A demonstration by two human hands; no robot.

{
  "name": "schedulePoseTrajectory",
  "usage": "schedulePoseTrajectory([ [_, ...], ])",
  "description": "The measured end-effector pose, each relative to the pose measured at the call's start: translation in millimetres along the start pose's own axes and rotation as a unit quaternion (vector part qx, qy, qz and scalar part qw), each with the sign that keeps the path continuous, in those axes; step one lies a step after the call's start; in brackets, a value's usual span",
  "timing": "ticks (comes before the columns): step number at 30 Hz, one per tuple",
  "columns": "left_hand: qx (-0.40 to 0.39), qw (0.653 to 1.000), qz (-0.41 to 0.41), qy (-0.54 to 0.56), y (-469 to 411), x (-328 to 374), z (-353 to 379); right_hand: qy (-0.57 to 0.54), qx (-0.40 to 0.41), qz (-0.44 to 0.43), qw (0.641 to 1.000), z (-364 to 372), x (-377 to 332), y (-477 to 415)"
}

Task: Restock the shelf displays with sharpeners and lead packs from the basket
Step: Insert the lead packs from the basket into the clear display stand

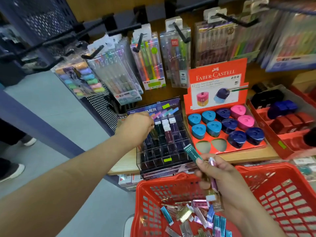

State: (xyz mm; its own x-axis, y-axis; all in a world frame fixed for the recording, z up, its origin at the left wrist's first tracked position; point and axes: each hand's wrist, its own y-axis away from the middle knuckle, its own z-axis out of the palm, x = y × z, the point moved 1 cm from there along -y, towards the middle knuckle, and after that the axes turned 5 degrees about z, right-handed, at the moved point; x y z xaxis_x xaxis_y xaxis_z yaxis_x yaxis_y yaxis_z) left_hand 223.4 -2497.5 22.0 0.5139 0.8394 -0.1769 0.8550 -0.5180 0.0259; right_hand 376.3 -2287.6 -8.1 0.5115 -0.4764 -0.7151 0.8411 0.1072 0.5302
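Currently right hand [215, 176] clamps a green lead pack [192, 153] and a pink lead pack [214, 182] just above the red basket [153, 184], left hand [136, 127] (grip not discernible) over the acrylic lead display [164, 152] ahead; risk: the two-pack pinch may slip, or knuckles topple seated packs.

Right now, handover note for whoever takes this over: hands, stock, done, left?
Left hand: at the clear lead rack, fingertips among upright packs; grip unclear.
Right hand: holds a teal lead pack plus pink ones, above the red basket.
Done: rack's back rows partly filled; sharpener tray holds ten.
Left: two empty tray slots, front rack rows, loose packs in the basket.
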Motion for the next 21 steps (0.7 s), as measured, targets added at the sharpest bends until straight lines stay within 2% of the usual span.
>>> schedulePoseTrajectory([
  [4,-0.012,1.0,-0.025,-0.003,-1.5,4.0,-2.5,-0.002,0.007,-0.006,1.0,2.6,-0.6,0.1],
  [7,0.021,0.995,-0.05,0.078,1.7,11.5,-20.4,0.002,0.023,-0.013,1.0,2.9,-1.4,0.1],
  [8,0.034,0.984,-0.065,0.16,4.2,17.8,-29.8,0.005,0.027,-0.02,0.999,2.6,-1.8,0.1],
  [9,0.03,0.958,-0.082,0.272,7.2,25.7,-39.1,0.007,0.03,-0.025,0.999,2.8,-2.6,0.4],
  [11,-0.045,0.875,-0.107,0.47,14.1,42.8,-54.7,0.011,0.035,-0.035,0.999,3.0,-3.8,0.8],
  [12,-0.089,0.847,-0.102,0.515,17.8,50.0,-58.8,0.013,0.034,-0.04,0.999,3.2,-4.3,1.3],
  [14,-0.123,0.824,-0.08,0.547,24.5,58.2,-60.4,0.009,0.03,-0.045,0.999,5.4,-5.2,2.0],
  [17,-0.133,0.817,-0.07,0.556,29.9,58.5,-57.4,-0.009,0.036,-0.049,0.998,10.1,-6.4,3.3],
  [21,-0.232,0.787,-0.041,0.57,38.0,59.8,-55.5,-0.053,0.032,-0.058,0.996,17.1,-8.3,2.4],
])
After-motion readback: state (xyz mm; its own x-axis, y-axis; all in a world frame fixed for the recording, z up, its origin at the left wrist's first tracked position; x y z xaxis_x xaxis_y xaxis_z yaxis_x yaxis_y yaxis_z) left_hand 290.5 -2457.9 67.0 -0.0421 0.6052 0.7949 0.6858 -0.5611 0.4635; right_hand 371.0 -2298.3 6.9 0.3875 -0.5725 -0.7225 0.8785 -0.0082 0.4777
